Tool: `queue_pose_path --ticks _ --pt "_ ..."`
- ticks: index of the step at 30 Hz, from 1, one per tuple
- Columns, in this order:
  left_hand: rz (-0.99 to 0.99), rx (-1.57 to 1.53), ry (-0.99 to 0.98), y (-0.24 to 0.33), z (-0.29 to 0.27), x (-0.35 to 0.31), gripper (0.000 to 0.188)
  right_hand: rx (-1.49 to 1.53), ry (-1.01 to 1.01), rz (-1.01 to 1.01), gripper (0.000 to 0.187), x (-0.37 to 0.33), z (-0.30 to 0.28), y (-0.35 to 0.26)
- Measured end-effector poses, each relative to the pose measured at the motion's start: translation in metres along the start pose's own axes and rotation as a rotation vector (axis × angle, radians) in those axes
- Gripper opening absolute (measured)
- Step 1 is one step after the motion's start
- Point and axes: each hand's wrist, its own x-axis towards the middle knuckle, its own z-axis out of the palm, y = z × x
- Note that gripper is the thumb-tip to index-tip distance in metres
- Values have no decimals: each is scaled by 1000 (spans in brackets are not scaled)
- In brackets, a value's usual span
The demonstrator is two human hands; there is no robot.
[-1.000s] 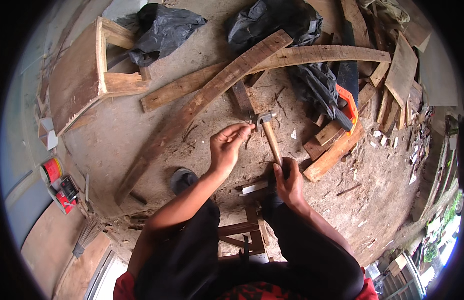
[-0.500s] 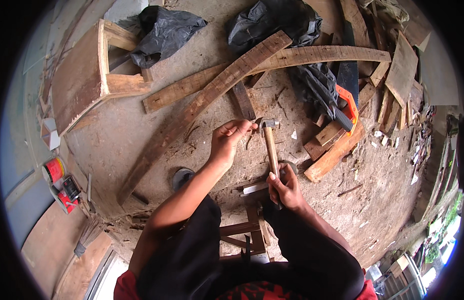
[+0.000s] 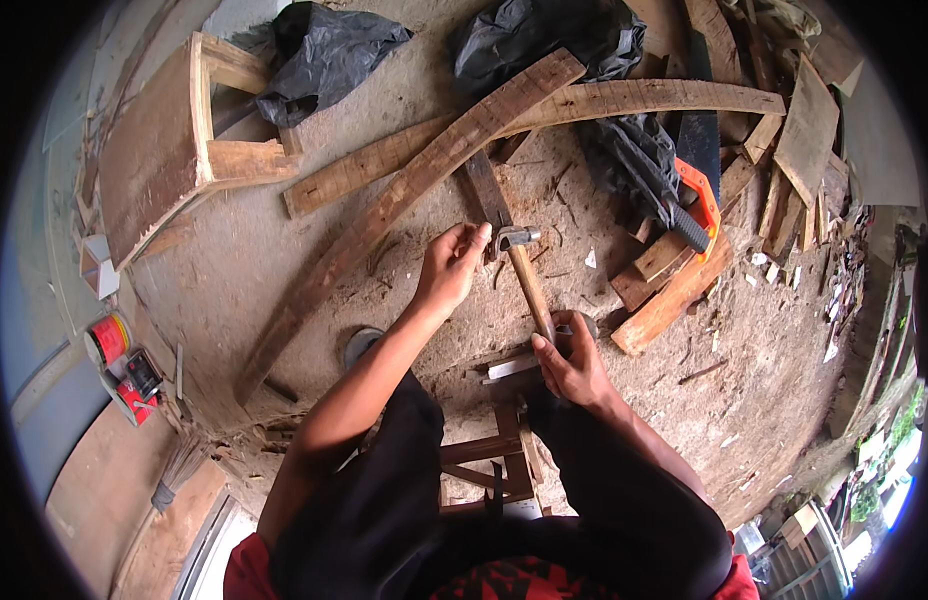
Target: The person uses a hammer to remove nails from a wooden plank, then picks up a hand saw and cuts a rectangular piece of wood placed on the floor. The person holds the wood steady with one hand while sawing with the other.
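My right hand (image 3: pixel 572 362) is wrapped round the lower handle of a claw hammer (image 3: pixel 529 285). Its metal head points away from me, above the dirt floor. Close to the claw side of that head is my left hand (image 3: pixel 452 270), with thumb and forefinger pinched together. Whatever lies in that pinch, if anything, is too small to make out. Just beyond the hammer head lies a short dark wood piece (image 3: pixel 484 190). Two long weathered planks cross farther off, one plank (image 3: pixel 414 200) lying over the other plank (image 3: pixel 664 97).
A wooden frame with a plywood side (image 3: pixel 154 150) stands at far left, beside a black plastic bag (image 3: pixel 334 55). An orange-handled saw (image 3: pixel 696 185) rests among scrap wood (image 3: pixel 674 295) at right. Cans (image 3: pixel 109 340) sit at left; a small wooden stand (image 3: pixel 479 452) is between my legs.
The hammer head has shifted slightly left, its handle now tilting more. My left hand has moved a little left and away from me, still pinched.
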Motion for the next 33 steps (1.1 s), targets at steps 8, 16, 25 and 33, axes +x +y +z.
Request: queue_pose_path --ticks 8,16,25,33 --pt "-6 150 -31 -1 3 -6 30 100 -10 82 37 -10 4 -6" --pt "407 68 128 -12 27 -8 24 162 70 8 42 2 5 -12" --pt "114 -43 -29 -9 13 -10 26 42 25 4 43 1 2 -5" --pt "48 -52 -3 -3 11 -8 29 7 43 9 44 -1 0 -4"
